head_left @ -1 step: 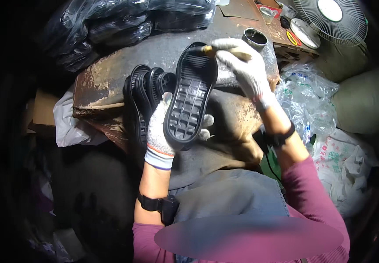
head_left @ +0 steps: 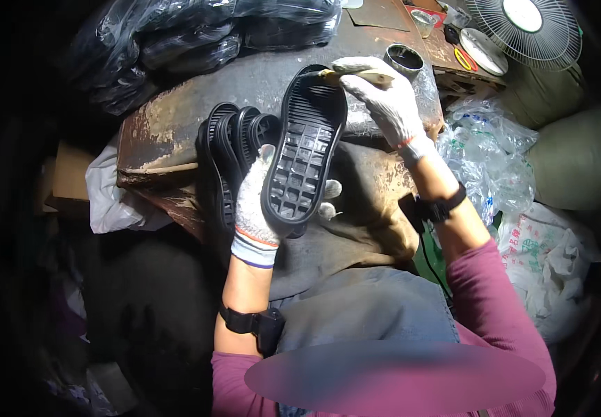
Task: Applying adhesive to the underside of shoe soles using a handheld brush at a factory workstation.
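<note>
Within the gloved left grip (head_left: pixel 258 198), wrapped around its lower half, tilts a black shoe sole (head_left: pixel 302 156), probably light, rubbery and flexible, best held by the side rims; rightward, the gloved right grip (head_left: pixel 389 104) pinches a brush-like tool (head_left: pixel 378 78) at its upper end.

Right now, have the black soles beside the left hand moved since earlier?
No, the black soles show no visible shift against the table.

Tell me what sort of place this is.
Probably a small shoe-making workshop: the left hand holds a black shoe sole, the right hand grips a pale-handled tool, and more soles cluster to the left.
</note>
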Demonstrator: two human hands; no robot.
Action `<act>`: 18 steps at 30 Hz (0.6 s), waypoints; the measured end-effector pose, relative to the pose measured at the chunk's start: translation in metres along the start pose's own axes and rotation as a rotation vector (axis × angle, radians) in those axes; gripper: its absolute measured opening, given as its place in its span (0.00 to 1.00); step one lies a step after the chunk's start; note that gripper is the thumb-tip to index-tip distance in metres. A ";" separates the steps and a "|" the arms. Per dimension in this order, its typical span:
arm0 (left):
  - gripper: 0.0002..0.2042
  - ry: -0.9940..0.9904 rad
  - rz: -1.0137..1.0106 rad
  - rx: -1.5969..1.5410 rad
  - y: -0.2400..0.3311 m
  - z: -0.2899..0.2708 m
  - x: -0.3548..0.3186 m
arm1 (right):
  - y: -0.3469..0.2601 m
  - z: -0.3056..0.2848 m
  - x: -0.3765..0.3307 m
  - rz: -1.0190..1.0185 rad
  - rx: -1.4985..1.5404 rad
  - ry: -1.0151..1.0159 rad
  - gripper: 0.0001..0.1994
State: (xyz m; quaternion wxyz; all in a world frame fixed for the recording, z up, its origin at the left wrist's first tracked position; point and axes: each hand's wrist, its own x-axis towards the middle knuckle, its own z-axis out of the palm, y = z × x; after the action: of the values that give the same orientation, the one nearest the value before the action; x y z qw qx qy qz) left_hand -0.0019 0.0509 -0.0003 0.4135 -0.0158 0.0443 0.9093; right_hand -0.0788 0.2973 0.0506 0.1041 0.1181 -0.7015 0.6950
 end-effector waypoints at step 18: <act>0.32 0.091 0.425 0.160 0.006 -0.020 0.017 | -0.030 0.032 -0.071 -0.459 -0.424 -0.520 0.13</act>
State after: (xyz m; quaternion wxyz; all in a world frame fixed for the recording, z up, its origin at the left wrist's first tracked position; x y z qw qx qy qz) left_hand -0.0176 0.0581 -0.0212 0.2101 -0.0141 0.1371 0.9679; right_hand -0.0017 0.2670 0.0571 0.0977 0.4195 -0.7877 0.4405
